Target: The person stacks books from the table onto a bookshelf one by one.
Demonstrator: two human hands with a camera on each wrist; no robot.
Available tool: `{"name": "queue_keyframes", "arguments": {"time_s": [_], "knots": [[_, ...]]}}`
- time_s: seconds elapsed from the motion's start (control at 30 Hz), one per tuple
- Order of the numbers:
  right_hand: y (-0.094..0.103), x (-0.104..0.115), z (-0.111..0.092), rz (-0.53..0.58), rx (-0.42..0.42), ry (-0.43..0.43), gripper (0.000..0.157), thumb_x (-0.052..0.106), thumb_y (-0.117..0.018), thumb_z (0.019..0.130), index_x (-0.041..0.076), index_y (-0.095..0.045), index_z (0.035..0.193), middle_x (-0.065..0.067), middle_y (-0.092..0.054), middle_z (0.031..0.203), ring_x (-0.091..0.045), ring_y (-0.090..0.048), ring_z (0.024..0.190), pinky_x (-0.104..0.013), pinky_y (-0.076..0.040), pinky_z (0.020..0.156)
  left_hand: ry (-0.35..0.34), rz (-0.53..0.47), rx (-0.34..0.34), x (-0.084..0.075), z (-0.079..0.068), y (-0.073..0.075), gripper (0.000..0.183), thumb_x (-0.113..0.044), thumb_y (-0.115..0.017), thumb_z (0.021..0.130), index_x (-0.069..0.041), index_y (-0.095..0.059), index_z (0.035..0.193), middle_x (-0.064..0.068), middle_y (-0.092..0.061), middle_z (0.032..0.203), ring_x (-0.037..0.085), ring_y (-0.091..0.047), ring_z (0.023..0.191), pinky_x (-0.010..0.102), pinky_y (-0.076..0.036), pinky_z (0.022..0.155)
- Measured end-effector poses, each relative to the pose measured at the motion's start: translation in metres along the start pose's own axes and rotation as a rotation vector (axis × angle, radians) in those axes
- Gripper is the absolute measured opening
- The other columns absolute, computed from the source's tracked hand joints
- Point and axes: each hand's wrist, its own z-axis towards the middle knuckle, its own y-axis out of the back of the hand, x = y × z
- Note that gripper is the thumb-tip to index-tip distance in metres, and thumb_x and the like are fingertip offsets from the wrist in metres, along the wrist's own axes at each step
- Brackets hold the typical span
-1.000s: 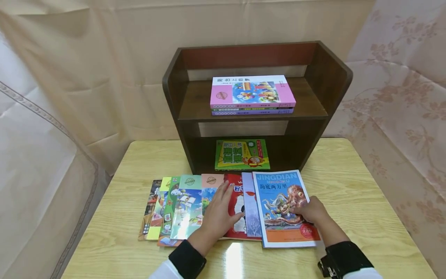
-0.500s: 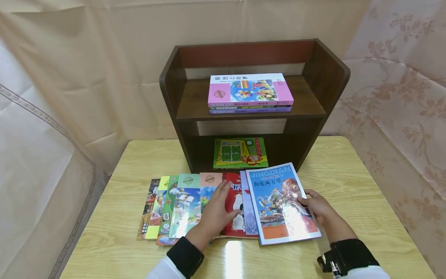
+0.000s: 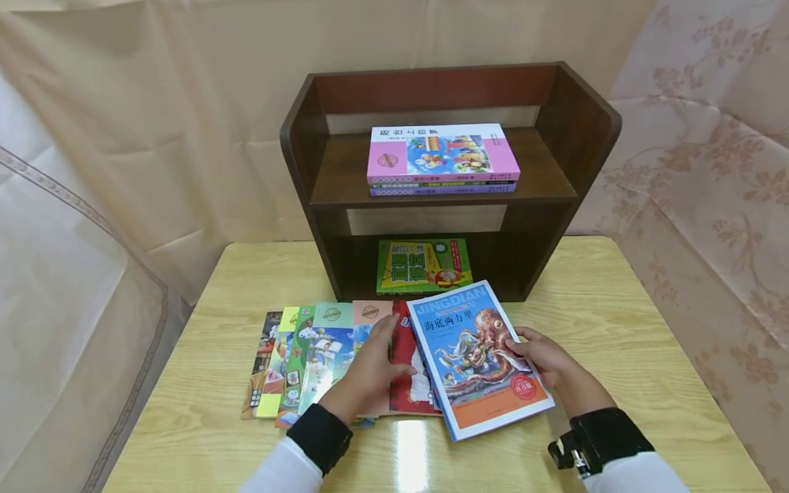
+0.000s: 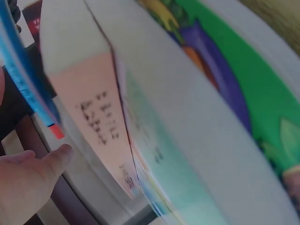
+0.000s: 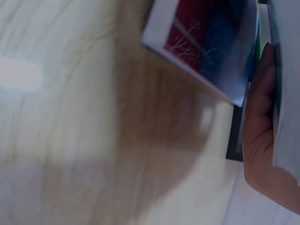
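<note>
My right hand (image 3: 557, 370) grips the right edge of a blue paperback book (image 3: 477, 342) with an octopus on its cover, thumb on top and fingers underneath. The book is tilted and overlaps the red book (image 3: 403, 370). In the right wrist view, the right hand's fingers (image 5: 260, 117) lie under the pale book (image 5: 288, 108). My left hand (image 3: 368, 373) is over the salmon-topped book (image 3: 370, 311) and the red book's edge, fingers extended and thumb apart. The left thumb (image 4: 42, 176) points toward the blue book's spine (image 4: 28, 89) in the left wrist view.
Left of my left hand, several overlapping books (image 3: 296, 383) fan across the wooden table (image 3: 197, 424). Behind stands a dark two-tier shelf (image 3: 327, 164). A pink book (image 3: 444, 150) tops the upper stack, and a green book (image 3: 425, 263) lies on the lower tier.
My right hand has lifted the blue book, turned it anticlockwise and moved it left over the lavender and red books. My left hand has shifted slightly left.
</note>
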Motion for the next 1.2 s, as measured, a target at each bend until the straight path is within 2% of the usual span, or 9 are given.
{"name": "queue_keyframes", "arguments": {"time_s": [0.13,0.3,0.5,0.67,0.8,0.97,1.1,1.2], "knots": [[-0.005,0.008,0.002,-0.013,0.049,-0.004,0.012,0.014,-0.050,0.100,0.023,-0.055,0.106,0.000,-0.067,0.081,-0.013,-0.067,0.072,-0.028,-0.056,0.065,0.016,-0.025,-0.030,0.000,0.000,0.008,0.097,-0.018,-0.084,0.075,-0.011,-0.025,0.153,0.013,-0.025,0.157,0.035,-0.026,0.142,0.050,-0.035,0.109],[-0.010,0.016,0.004,-0.031,0.124,0.010,0.016,0.013,-0.047,0.101,0.025,-0.057,0.104,0.001,-0.067,0.082,-0.012,-0.067,0.073,-0.028,-0.057,0.066,0.006,-0.004,-0.070,0.001,0.002,0.018,0.100,-0.022,-0.085,0.074,-0.009,-0.025,0.153,0.017,-0.027,0.156,0.038,-0.023,0.143,0.053,-0.032,0.110],[-0.015,0.025,0.005,-0.092,0.188,0.015,0.015,0.014,-0.047,0.102,0.024,-0.058,0.107,0.001,-0.066,0.084,-0.012,-0.067,0.075,-0.028,-0.057,0.067,-0.014,0.027,-0.079,0.000,0.004,0.025,0.102,-0.024,-0.086,0.071,-0.008,-0.027,0.152,0.017,-0.027,0.156,0.037,-0.020,0.144,0.053,-0.031,0.110],[-0.017,0.033,0.006,-0.134,0.214,-0.007,0.016,0.016,-0.050,0.101,0.021,-0.057,0.114,-0.002,-0.067,0.088,-0.015,-0.067,0.077,-0.031,-0.057,0.068,-0.063,0.038,-0.051,-0.001,0.002,0.029,0.107,-0.027,-0.088,0.065,-0.011,-0.028,0.152,0.012,-0.029,0.156,0.034,-0.021,0.145,0.052,-0.032,0.110],[-0.017,0.040,0.007,-0.169,0.244,-0.029,0.023,0.016,-0.052,0.099,0.015,-0.055,0.122,-0.005,-0.067,0.090,-0.017,-0.068,0.079,-0.032,-0.057,0.070,-0.068,0.039,-0.003,-0.003,-0.002,0.032,0.115,-0.032,-0.090,0.061,-0.015,-0.025,0.154,0.005,-0.027,0.157,0.030,-0.019,0.146,0.050,-0.032,0.111],[-0.017,0.047,0.011,-0.199,0.280,-0.064,0.033,0.017,-0.053,0.099,0.009,-0.050,0.131,-0.007,-0.067,0.092,-0.020,-0.068,0.080,-0.034,-0.058,0.071,-0.076,0.032,0.052,-0.001,-0.006,0.034,0.121,-0.037,-0.091,0.058,-0.017,-0.022,0.155,0.005,-0.024,0.159,0.030,-0.023,0.144,0.052,-0.033,0.110],[-0.017,0.049,0.014,-0.205,0.307,-0.077,0.035,0.016,-0.052,0.099,0.007,-0.048,0.132,-0.008,-0.067,0.095,-0.020,-0.068,0.082,-0.035,-0.058,0.072,-0.111,0.002,0.086,0.002,-0.010,0.033,0.116,-0.035,-0.092,0.059,-0.013,-0.027,0.153,0.007,-0.026,0.158,0.032,-0.024,0.144,0.052,-0.031,0.111],[-0.018,0.050,0.014,-0.203,0.319,-0.088,0.038,0.016,-0.052,0.099,0.005,-0.045,0.135,-0.008,-0.066,0.096,-0.021,-0.068,0.084,-0.037,-0.058,0.074,-0.133,-0.013,0.079,0.005,-0.013,0.032,0.109,-0.034,-0.092,0.060,-0.010,-0.035,0.150,0.008,-0.031,0.156,0.034,-0.027,0.143,0.052,-0.032,0.110]]}}
